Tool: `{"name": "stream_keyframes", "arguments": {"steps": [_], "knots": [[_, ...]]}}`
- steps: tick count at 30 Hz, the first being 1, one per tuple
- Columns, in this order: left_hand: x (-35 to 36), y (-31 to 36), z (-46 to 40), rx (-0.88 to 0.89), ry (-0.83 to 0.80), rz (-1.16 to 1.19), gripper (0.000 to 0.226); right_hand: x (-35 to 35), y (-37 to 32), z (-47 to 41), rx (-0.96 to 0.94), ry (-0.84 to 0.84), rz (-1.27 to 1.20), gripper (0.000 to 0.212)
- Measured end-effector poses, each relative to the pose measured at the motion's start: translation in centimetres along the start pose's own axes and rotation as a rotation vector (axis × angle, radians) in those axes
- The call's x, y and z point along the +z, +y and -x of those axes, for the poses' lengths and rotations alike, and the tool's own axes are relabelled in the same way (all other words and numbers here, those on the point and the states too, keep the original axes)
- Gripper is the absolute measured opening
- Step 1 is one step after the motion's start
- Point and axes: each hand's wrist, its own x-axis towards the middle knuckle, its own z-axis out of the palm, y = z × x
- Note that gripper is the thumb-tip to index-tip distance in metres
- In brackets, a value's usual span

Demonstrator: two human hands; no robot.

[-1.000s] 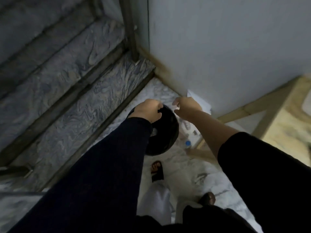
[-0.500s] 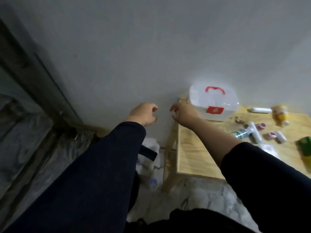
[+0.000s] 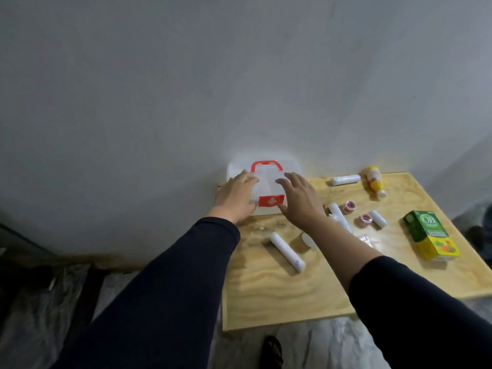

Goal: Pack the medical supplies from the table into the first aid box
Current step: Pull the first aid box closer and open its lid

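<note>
Translucent white plastic with a red handle and a red latch plate bearing a white cross: that is the first aid box [image 3: 266,182], standing at the back left corner of the pale plywood bench [image 3: 279,288], against the grey wall. It is shut, its latch face turned toward me, its long axis running left to right along the wall, handle uppermost. My left hand [image 3: 235,197] lies at the box's left end with fingers loosely spread, and my right hand [image 3: 299,199] covers its right front, fingers also spread; neither grips anything, and I cannot tell whether the palms truly press the plastic or hang just off it. The step, as I judge it, is to take the box and get it open. I would draw it forward off the wall first, so the lid has room to swing, steady one end with my left hand and work the red latch with my right thumb, gently, since such a light shell will likely skid on smooth wood. The supplies lie loose to the right: a white tube [image 3: 287,253] near me, pointing away to the left, another white tube [image 3: 344,179] lying crosswise at the back, a yellow bottle [image 3: 374,181] on its side with its cap toward me, two small red-topped pots [image 3: 349,206], and a green and yellow carton [image 3: 431,238] well apart at the right.
</note>
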Motion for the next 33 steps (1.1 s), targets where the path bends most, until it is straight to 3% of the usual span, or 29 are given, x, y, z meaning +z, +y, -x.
{"name": "stream_keyframes", "arguments": {"steps": [4,10,19,23,28,33], "knots": [[1.9,-0.4,-1.8,0.037,0.052,-0.09,0.071,2.6,1.4,-1.6,-0.118,-0.01,0.142,0.072],[3.3,-1.4,-2.0,0.085,0.124,-0.144,0.077,4.8,2.0,-2.6,-0.182,0.084,0.246,0.074],[2.8,-0.9,-1.6,0.083,0.116,-0.111,0.075,4.2,2.5,-1.6,-0.26,0.073,0.197,0.083],[2.5,-0.8,-0.7,0.092,0.106,-0.1,0.075,4.2,2.2,0.2,-0.29,0.117,0.185,0.074],[2.3,-0.6,0.3,0.105,0.082,-0.104,0.074,3.8,1.6,1.4,-0.307,0.212,0.074,0.044],[1.7,-0.1,0.9,0.123,0.056,-0.12,0.074,3.0,1.1,2.3,-0.282,0.251,-0.008,0.039]]}}
